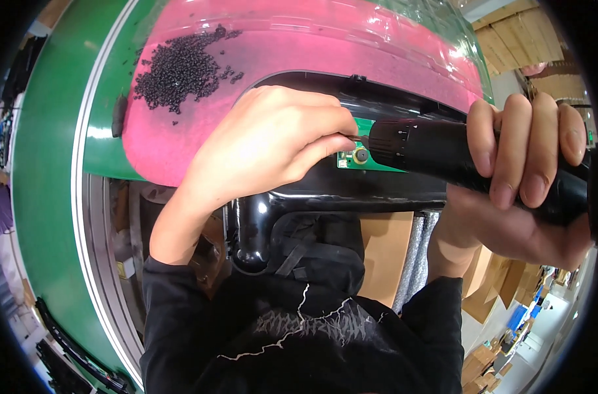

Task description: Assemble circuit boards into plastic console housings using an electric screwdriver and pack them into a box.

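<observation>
My right hand (522,157) is wrapped round a black electric screwdriver (437,143), which lies almost level with its marked collar toward the left. My left hand (279,134) is closed in a pinch just in front of the collar. A small thin piece shows between its fingertips and the tool's nose; whether it is a bit or a screw I cannot make out. Below the fingertips sits a green circuit board (348,163) with a round component, partly hidden by the screwdriver. The board is in a glossy black plastic housing (325,197).
A heap of small black screws (177,72) lies on a pink mat (161,148) at the far left. A clear plastic sheet or bin (404,26) covers the far side. Beside it runs a green work surface (49,157). A cardboard box (384,253) is below the housing.
</observation>
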Demonstrator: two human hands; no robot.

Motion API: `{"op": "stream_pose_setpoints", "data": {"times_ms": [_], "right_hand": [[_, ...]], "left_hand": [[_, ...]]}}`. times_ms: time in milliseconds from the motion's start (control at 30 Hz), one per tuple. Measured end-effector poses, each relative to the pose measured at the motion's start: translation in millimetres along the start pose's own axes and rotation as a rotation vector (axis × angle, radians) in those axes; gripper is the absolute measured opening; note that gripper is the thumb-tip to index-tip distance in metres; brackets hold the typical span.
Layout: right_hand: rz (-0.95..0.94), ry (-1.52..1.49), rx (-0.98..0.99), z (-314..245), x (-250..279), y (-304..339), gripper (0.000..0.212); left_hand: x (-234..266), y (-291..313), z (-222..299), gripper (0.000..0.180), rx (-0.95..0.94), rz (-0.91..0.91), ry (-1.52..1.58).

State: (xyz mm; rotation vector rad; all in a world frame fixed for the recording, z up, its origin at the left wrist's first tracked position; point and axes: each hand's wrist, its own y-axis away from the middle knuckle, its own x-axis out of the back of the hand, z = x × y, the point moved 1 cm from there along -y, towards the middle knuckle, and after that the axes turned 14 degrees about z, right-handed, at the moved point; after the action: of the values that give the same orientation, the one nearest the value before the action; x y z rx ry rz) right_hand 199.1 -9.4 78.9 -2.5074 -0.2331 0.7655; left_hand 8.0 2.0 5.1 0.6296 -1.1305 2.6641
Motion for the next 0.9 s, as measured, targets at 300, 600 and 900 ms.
{"op": "stream_pose_setpoints", "data": {"times_ms": [300,600,900], "right_hand": [[0.040,0.230,-0.143,-2,8,10,0.051],[0.060,0.442,-0.196,4,-3,11,0.054],[-0.129,0.222,-0.201,15,-7,9,0.048]], "left_hand": [[-2,-1,-1,0.009,-0.010,-0.014,0.059],[11,-9,5,0.026,0.141,-0.081,-0.161],[4,3,3,0.020,0.153,-0.038,-0.065]]}}
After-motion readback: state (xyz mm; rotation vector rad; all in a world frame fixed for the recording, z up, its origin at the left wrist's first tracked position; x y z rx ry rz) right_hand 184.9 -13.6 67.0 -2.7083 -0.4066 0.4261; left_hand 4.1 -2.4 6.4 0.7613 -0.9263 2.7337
